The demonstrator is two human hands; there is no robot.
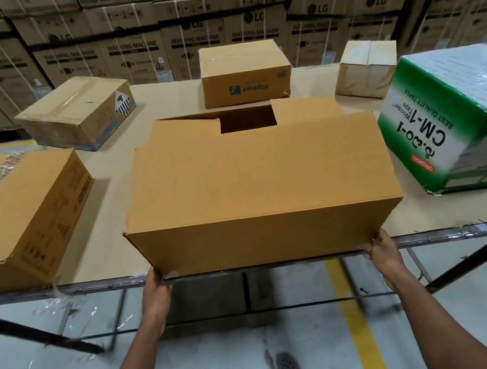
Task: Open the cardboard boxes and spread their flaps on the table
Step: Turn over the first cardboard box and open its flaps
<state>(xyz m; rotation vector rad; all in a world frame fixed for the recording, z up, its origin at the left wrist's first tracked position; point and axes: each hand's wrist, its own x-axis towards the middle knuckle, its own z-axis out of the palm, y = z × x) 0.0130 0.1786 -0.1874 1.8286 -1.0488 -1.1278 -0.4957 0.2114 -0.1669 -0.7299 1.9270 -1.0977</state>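
A large plain cardboard box sits at the table's near edge, slightly overhanging it. Its near top flap lies flat over the box, while at the far side two smaller flaps leave a dark gap showing the inside. My left hand grips the box's lower left front corner from below. My right hand grips the lower right front corner, its fingers curled under the bottom edge.
Closed boxes ring the table: a taped brown box at left, a tilted box far left, a Flipkart box at back, a small pale box far right, a green tape carton at right. Stacked washing-machine cartons stand behind.
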